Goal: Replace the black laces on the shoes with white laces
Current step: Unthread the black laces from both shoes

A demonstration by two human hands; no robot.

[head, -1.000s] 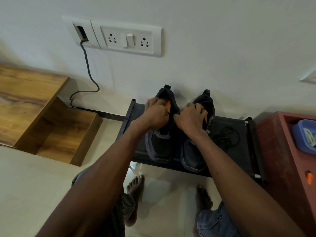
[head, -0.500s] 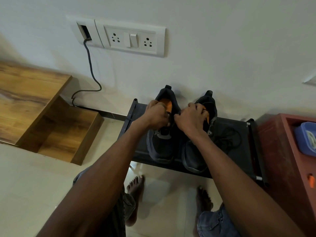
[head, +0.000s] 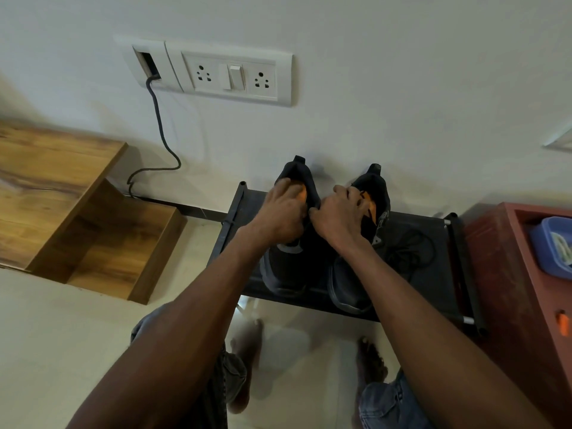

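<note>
Left hand (head: 283, 212) grips the left shoe (head: 286, 264) at its collar, right hand (head: 339, 216) grips the right shoe (head: 356, 283) likewise. Soft, light uppers probably; the firm collar looks the best hold.

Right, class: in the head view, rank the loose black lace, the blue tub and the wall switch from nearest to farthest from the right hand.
From the right hand:
1. Loose black lace, on the rack just to its right.
2. Wall switch, up on the wall, to the left.
3. Blue tub, in the red unit at far right.
</note>
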